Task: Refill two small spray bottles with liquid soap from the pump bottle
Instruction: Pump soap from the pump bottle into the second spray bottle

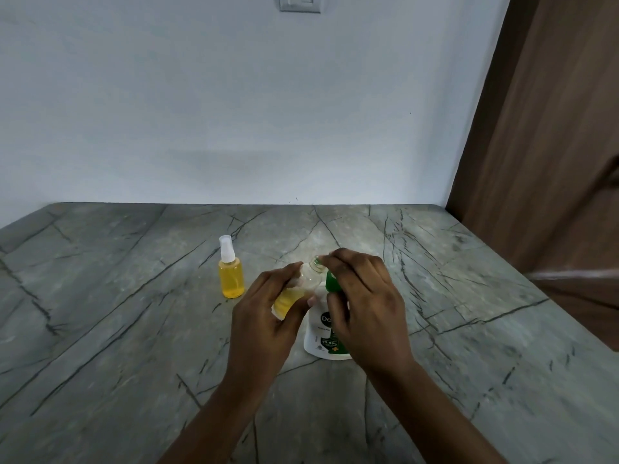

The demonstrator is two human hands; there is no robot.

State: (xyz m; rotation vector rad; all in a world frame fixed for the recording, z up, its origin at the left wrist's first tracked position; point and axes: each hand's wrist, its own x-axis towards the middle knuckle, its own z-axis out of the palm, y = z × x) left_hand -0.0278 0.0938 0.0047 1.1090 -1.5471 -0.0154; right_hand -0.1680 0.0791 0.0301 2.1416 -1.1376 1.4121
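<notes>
My left hand [264,316] grips a small clear bottle [310,279] with no spray cap, tilted to the right, with yellow liquid in its lower part. Its open neck sits at the green pump head [331,283] of the white pump bottle [323,333], which stands on the counter. My right hand [365,306] lies over the pump head with fingers stretched out, fingertips at the small bottle's mouth. It hides most of the pump. A second small spray bottle [231,276], full of yellow liquid and fitted with a white sprayer, stands upright to the left.
The grey veined stone counter [134,329] runs back to a white wall. A brown wooden panel [552,162] borders the right side. A wall switch [299,3] is at the top. The removed spray cap is not visible.
</notes>
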